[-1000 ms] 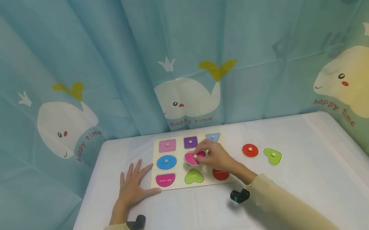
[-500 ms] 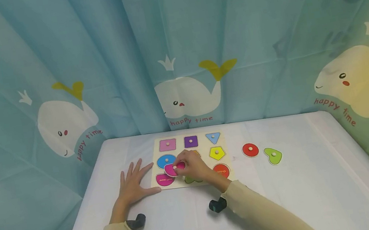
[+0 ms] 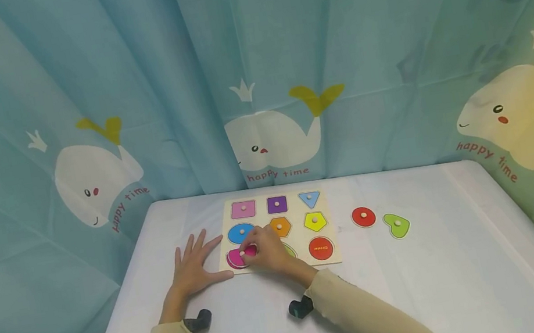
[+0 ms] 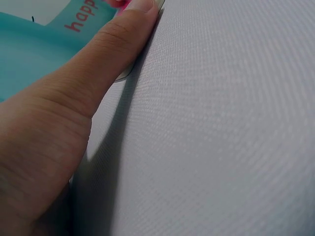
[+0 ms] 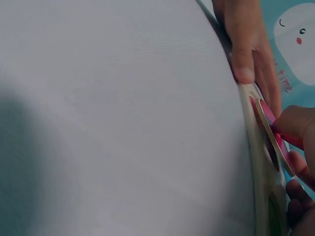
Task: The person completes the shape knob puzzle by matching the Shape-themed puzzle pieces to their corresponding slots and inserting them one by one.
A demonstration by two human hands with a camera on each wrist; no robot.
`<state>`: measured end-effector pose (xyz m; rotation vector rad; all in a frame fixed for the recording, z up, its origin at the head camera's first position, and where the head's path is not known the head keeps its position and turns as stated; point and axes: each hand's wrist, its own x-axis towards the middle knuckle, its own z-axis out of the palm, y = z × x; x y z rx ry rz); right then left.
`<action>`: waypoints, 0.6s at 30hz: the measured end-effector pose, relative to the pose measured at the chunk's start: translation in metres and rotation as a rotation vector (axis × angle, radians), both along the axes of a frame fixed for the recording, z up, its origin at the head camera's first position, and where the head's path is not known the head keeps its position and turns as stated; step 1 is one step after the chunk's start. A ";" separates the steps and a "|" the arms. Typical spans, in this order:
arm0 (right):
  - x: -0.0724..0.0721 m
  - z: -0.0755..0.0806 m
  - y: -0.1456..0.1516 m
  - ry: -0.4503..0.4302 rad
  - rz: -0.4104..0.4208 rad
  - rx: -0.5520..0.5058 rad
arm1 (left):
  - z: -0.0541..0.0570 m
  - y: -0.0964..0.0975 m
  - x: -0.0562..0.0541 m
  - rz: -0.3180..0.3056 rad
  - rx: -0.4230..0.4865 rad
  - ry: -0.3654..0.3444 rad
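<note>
My right hand pinches the small knob of a magenta half-round puzzle piece. In the head view the piece lies over the half-round recess at the near left of the puzzle board; the right wrist view shows it tilted, partly above the board. My left hand is spread flat, its thumb and a fingertip touching the board's left edge. Knobbed pieces sit on the board: a blue oval, an orange hexagon, a yellow pentagon and several others. My right hand partly covers the green heart recess.
Right of the board, a red round piece and a green heart piece lie on the white table. The red circle recess shows printed lettering. A blue whale-print curtain hangs behind the table.
My right hand has carried the half-round piece left and nearer, from the board's middle to its near-left recess. The hexagon and pentagon have come into view. My left hand stays put.
</note>
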<state>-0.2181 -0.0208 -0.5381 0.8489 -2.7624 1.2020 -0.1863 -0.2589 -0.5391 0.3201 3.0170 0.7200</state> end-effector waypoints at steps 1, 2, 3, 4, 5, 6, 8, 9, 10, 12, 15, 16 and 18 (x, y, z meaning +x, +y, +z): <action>0.001 -0.001 -0.001 0.010 -0.004 0.007 | 0.000 0.000 0.000 0.002 0.001 -0.003; 0.001 -0.002 -0.001 0.022 -0.008 0.014 | 0.000 0.000 0.000 0.002 0.000 -0.003; 0.002 -0.003 -0.002 0.034 -0.010 0.020 | 0.000 0.000 0.000 0.002 -0.002 -0.005; 0.002 -0.003 -0.003 0.042 -0.014 0.019 | 0.000 0.000 -0.001 0.001 -0.005 -0.004; 0.002 -0.004 -0.003 0.044 -0.018 0.017 | -0.001 0.000 -0.001 0.001 -0.008 -0.001; 0.003 -0.005 -0.004 0.049 -0.023 0.015 | -0.001 0.000 -0.001 0.001 -0.011 -0.002; 0.004 -0.005 -0.005 0.048 -0.031 0.020 | -0.001 0.000 -0.001 0.002 -0.011 -0.007; 0.004 -0.005 -0.005 0.041 -0.035 0.021 | -0.002 0.000 -0.001 0.001 -0.010 -0.009; 0.004 -0.005 -0.005 0.035 -0.040 0.024 | -0.002 0.000 -0.001 0.001 -0.009 -0.011; 0.005 -0.005 -0.006 0.025 -0.046 0.039 | -0.002 -0.001 -0.001 0.004 -0.004 -0.018; 0.006 -0.005 -0.006 0.025 -0.046 0.038 | -0.002 -0.001 -0.001 0.005 -0.002 -0.019; 0.006 -0.005 -0.006 0.030 -0.044 0.039 | -0.002 -0.001 -0.001 0.006 -0.001 -0.018; 0.006 -0.006 -0.006 0.051 -0.041 0.030 | -0.003 -0.001 -0.001 0.006 -0.005 -0.019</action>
